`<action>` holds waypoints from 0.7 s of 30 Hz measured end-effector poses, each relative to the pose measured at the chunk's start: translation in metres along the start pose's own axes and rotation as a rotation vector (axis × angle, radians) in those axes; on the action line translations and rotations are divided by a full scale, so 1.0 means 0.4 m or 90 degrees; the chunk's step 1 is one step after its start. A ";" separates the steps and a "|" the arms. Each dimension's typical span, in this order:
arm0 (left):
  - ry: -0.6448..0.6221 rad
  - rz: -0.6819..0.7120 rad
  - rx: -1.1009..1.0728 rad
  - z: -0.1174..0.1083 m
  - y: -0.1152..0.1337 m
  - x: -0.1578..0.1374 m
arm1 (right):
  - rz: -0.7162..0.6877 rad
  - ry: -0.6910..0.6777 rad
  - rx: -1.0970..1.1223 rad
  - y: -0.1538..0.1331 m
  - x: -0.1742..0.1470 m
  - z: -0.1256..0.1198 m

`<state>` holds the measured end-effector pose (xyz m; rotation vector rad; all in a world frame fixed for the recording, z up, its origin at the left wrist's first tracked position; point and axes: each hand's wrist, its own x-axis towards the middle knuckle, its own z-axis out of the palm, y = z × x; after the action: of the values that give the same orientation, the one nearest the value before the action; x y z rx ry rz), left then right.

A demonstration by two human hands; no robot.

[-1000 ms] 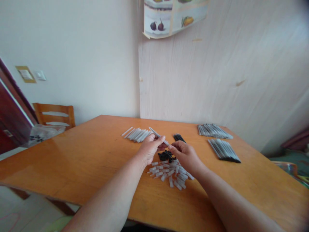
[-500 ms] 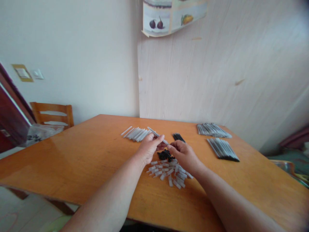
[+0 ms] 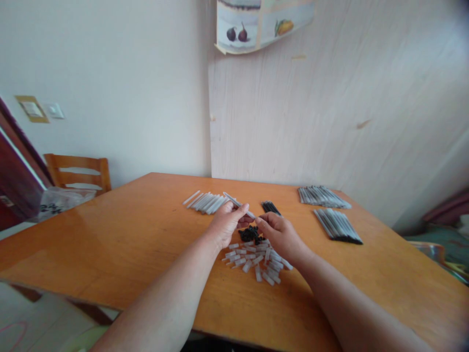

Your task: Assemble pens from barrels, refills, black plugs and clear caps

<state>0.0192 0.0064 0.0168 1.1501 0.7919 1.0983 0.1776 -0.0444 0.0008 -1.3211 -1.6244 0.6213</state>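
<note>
Held between thumb and fingers of my left hand point(image 3: 229, 222) is a slim, pale translucent pen barrel point(image 3: 233, 200), slanting from upper left to lower right. My right hand point(image 3: 277, 231) is closed in a pinch at the barrel's near end; whether a small part also sits in those fingertips is hidden. Just below both hands lies a small heap of black plastic pieces point(image 3: 249, 234). Nearer to me, short frosted caps point(image 3: 258, 260) are scattered in a loose pile. A row of pale barrels point(image 3: 205, 202) lies beyond my left hand, and thin black sticks point(image 3: 270, 208) lie behind my right.
Two bundles of grey pens, one farther back point(image 3: 322, 196) and one nearer point(image 3: 339, 227), lie at the right of the wooden table point(image 3: 139, 234). A wooden chair point(image 3: 78, 164) and a clear plastic bag point(image 3: 66, 199) are at the left. A wall stands behind the table.
My hands and the pen barrel stay almost where they were. The right fingertips have shifted very slightly at the barrel's end, and the whole view has tilted a little.
</note>
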 end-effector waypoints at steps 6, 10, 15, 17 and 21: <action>0.006 -0.004 -0.002 0.001 -0.004 0.002 | -0.013 0.012 -0.005 0.009 0.005 0.002; 0.005 -0.001 -0.007 0.001 -0.005 0.002 | 0.004 0.021 0.015 0.016 0.008 0.006; -0.004 -0.002 -0.003 -0.002 -0.005 0.003 | -0.002 -0.010 -0.009 0.009 0.004 -0.001; -0.003 -0.002 0.000 -0.002 -0.005 0.003 | -0.012 -0.006 -0.018 0.011 0.005 -0.002; 0.001 -0.003 0.003 0.001 -0.004 0.002 | -0.011 0.026 -0.023 0.022 0.009 0.001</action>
<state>0.0201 0.0068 0.0155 1.1516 0.7985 1.0941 0.1815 -0.0382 -0.0054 -1.3368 -1.6183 0.5536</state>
